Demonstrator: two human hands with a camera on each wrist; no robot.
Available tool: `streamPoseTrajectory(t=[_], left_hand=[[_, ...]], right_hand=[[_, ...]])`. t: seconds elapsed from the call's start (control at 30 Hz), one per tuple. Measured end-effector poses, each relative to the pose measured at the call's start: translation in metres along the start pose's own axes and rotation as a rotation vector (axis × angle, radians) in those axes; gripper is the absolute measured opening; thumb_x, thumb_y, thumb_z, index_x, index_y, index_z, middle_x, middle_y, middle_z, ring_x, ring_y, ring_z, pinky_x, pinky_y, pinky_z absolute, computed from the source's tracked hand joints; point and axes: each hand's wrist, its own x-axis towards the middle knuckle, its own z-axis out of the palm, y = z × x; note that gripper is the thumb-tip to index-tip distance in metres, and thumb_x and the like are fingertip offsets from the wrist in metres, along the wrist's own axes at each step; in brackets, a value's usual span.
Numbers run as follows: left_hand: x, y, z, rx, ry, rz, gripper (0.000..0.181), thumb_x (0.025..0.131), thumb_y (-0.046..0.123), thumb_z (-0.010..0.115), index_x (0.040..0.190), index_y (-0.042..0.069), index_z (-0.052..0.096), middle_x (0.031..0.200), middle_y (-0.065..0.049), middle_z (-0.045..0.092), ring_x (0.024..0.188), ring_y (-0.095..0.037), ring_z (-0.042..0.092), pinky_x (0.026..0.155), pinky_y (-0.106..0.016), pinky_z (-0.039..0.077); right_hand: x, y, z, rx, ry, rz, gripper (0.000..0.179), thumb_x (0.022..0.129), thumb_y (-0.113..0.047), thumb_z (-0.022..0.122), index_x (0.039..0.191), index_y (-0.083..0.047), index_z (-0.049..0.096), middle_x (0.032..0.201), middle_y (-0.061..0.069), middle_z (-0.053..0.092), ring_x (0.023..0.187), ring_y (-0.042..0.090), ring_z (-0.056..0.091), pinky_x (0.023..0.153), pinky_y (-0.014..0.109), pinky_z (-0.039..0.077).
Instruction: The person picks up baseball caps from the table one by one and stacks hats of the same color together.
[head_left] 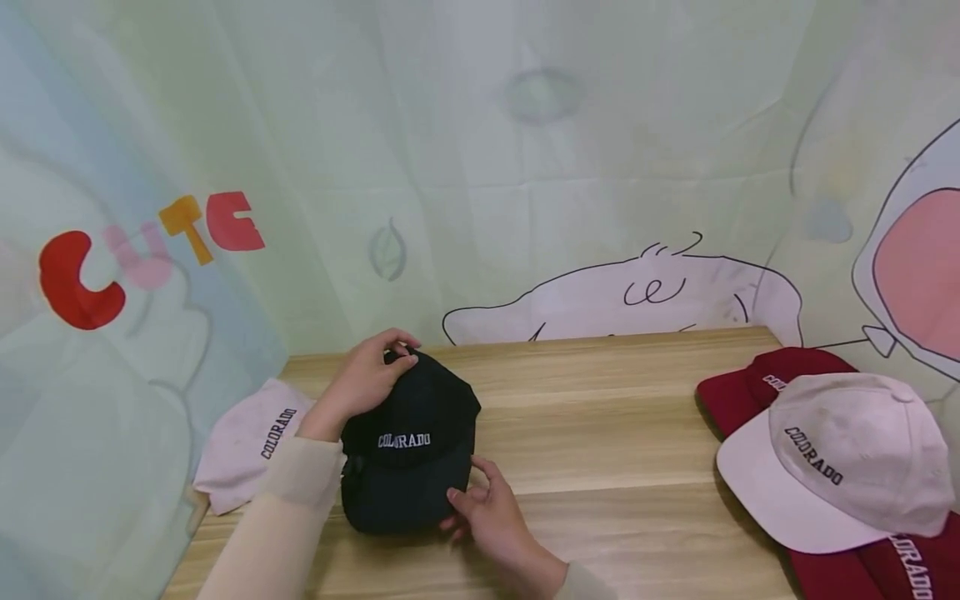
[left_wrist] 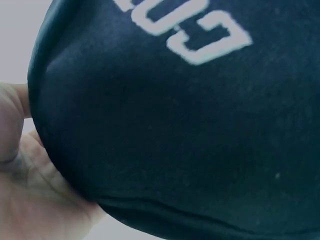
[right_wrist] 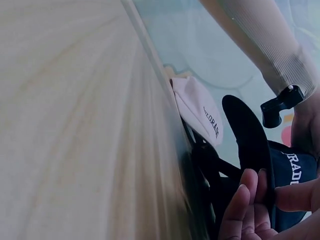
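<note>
At the lower left of the head view, a pale cap [head_left: 243, 442] lies tilted at the edge of the wooden table [head_left: 600, 450], its lettering running steeply, its near side partly behind your left sleeve [head_left: 281, 508]. Right of it, your left hand [head_left: 363, 379] curls thumb and fingers over the top of the black cap [head_left: 431, 400], presumably to steady the crown. That cap sits left of the frame's centre, low down, lettering upright and brim toward you. At the brim's right edge, your right hand [head_left: 491, 512] pinches snugly, thumb above and fingers beneath, which likely keeps the brim level. At the lower right, a white cap [head_left: 847, 450] overlaps an upper red cap [head_left: 742, 392] and a lower red cap [head_left: 840, 575], apparently leaning on both for support.
</note>
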Motion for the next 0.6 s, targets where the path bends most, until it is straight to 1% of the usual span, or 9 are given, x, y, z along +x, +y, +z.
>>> streamPoseTrajectory(t=[0.07,0.17,0.27,0.4,0.47,0.6], left_hand=[[0.003,-0.001,0.003,0.004,0.006,0.009,0.024,0.105,0.018,0.061,0.126,0.01,0.066,0.11,-0.013,0.067,0.105,-0.033,0.063,0.094,-0.049,0.048],[0.007,-0.002,0.007,0.008,0.017,0.026,0.022,0.105,0.017,0.061,0.125,0.009,0.067,0.113,-0.015,0.068,0.111,-0.036,0.063,0.099,-0.055,0.047],[0.009,-0.005,0.013,0.02,0.027,0.026,0.023,0.105,0.018,0.061,0.124,0.008,0.067,0.118,-0.016,0.068,0.118,-0.037,0.062,0.103,-0.057,0.046],[0.007,-0.008,0.021,0.032,0.023,0.024,0.027,0.104,0.023,0.063,0.126,0.007,0.066,0.126,-0.016,0.066,0.124,-0.037,0.06,0.108,-0.057,0.045],[0.006,-0.01,0.025,0.041,0.02,0.041,0.029,0.104,0.025,0.063,0.126,0.007,0.066,0.127,-0.017,0.065,0.124,-0.037,0.06,0.109,-0.057,0.045],[0.002,-0.013,0.032,0.065,0.025,0.068,0.03,0.103,0.026,0.065,0.125,0.007,0.068,0.127,-0.016,0.065,0.124,-0.036,0.06,0.108,-0.056,0.046]], right_hand=[[0.003,0.0,0.0,-0.001,0.009,-0.004,0.072,0.1,-0.006,0.064,0.159,-0.002,0.024,0.078,0.015,0.074,0.06,0.014,0.069,0.055,0.028,0.054],[0.008,-0.001,0.0,0.018,0.016,0.003,0.078,0.099,-0.004,0.065,0.163,-0.007,0.019,0.079,0.016,0.074,0.061,0.015,0.07,0.054,0.028,0.054],[0.014,0.0,0.001,0.047,0.021,0.016,0.081,0.098,-0.002,0.065,0.164,-0.013,0.02,0.079,0.016,0.074,0.061,0.015,0.071,0.054,0.027,0.054],[0.02,0.001,-0.001,0.071,0.017,0.029,0.083,0.097,-0.001,0.065,0.165,-0.021,0.022,0.076,0.012,0.073,0.061,0.016,0.071,0.054,0.027,0.055],[0.022,0.002,-0.002,0.074,0.016,0.034,0.083,0.097,-0.001,0.065,0.165,-0.023,0.022,0.076,0.011,0.073,0.06,0.016,0.071,0.054,0.027,0.055],[0.025,0.003,-0.004,0.066,0.018,0.047,0.081,0.097,0.0,0.065,0.164,-0.025,0.026,0.077,0.014,0.074,0.059,0.015,0.071,0.053,0.027,0.056]])
